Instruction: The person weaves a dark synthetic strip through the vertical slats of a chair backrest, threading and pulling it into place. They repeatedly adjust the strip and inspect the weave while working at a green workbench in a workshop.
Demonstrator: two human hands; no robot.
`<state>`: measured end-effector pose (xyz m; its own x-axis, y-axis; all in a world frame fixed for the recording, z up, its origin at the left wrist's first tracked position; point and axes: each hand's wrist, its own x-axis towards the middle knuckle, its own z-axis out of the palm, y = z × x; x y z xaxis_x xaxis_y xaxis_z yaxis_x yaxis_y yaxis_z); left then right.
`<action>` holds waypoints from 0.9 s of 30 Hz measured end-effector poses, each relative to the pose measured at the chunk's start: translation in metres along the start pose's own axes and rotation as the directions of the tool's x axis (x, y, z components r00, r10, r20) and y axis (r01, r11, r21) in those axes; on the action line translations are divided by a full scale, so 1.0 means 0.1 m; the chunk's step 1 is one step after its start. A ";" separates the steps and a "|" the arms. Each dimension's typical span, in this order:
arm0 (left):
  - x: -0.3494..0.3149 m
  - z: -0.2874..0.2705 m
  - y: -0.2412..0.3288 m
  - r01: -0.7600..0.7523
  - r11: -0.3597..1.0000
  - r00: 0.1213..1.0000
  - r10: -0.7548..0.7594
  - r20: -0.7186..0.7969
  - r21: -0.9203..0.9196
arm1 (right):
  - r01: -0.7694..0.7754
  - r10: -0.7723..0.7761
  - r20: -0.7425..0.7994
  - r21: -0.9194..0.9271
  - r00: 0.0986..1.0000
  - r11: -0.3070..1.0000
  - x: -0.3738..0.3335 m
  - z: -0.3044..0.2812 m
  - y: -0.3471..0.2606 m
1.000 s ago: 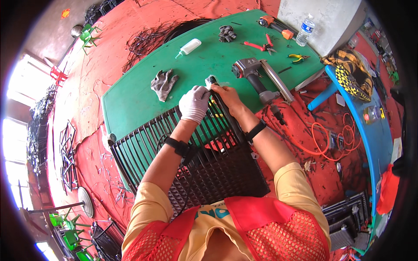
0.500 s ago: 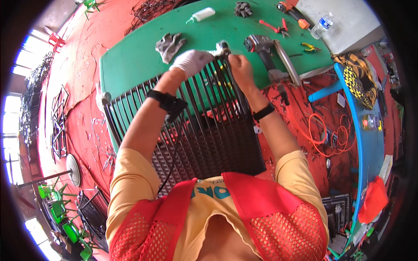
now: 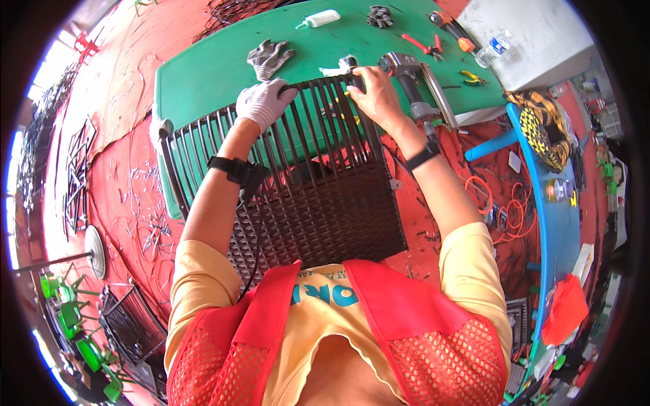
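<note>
Left hand (image 3: 263, 105) and right hand (image 3: 376, 98) seemingly clamp the woven frame (image 3: 318, 211) along its top; teal lettering (image 3: 344, 296) marks the shirt (image 3: 292, 331).

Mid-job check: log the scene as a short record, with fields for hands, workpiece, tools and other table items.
left hand: left hand in a pale striped knit glove, on the panel's slatted far edge
right hand: bare right hand, at the panel's far right corner
workpiece: dark brown panel, woven near the person, open slats beyond
surface: green rectangular table
tools: grey-and-black power tool, right of the right hand; red-handled cutters; yellow-handled pliers
other items: grey striped knit glove, lying loose; white plastic squeeze bottle
grip firmness: cannot tell
</note>
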<state>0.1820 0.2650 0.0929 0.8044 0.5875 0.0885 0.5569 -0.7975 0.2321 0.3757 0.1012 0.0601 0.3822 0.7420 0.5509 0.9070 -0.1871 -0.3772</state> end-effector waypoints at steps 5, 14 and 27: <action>-0.04 0.05 -0.03 0.030 0.999 1.000 -0.030 0.006 -0.011 | -0.012 0.017 0.066 -0.081 0.998 0.997 0.14 0.35 -0.03; -0.98 -0.28 -0.82 -0.156 0.762 0.974 0.012 -0.227 -0.628 | -0.324 0.219 0.382 0.236 0.898 0.916 0.00 0.15 0.37; -2.52 -0.06 -1.37 0.162 0.595 0.797 -0.549 -0.251 -0.788 | -0.872 0.641 0.593 0.372 0.488 0.319 -0.73 -0.31 0.11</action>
<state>-0.0985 0.2272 0.0443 0.2831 0.9408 0.1863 0.2983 -0.2710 0.9152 0.3635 0.0252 0.0389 0.6630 0.6234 -0.4145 -0.1092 -0.4672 -0.8774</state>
